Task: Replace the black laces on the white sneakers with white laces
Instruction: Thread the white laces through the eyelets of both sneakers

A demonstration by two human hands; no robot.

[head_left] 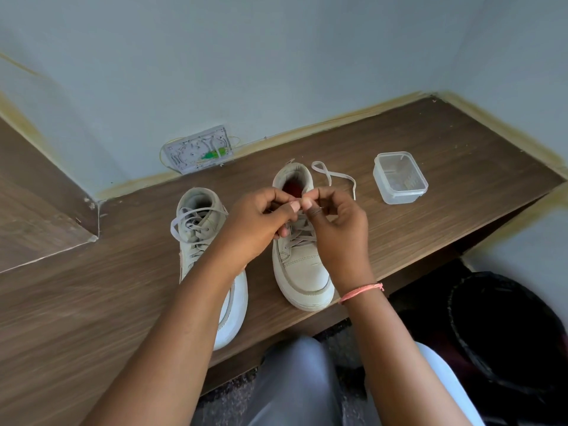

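Now both hands, left [258,219] and right [336,224], pinch the white lace [333,176] together above the right sneaker [302,265] on the table [445,155].

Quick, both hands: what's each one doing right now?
Left hand: pinching the white lace at the right sneaker.
Right hand: pinching the same lace.

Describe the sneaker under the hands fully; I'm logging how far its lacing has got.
The off-white low sneaker with a thick pale sole stands upright on the brown wooden desk, toe toward the person. It looks like stitched leather with a reddish lining. Pale flat laces cross its eyelets; one loose end loops on the desk behind it. The left hand and right hand pinch lace above its tongue.
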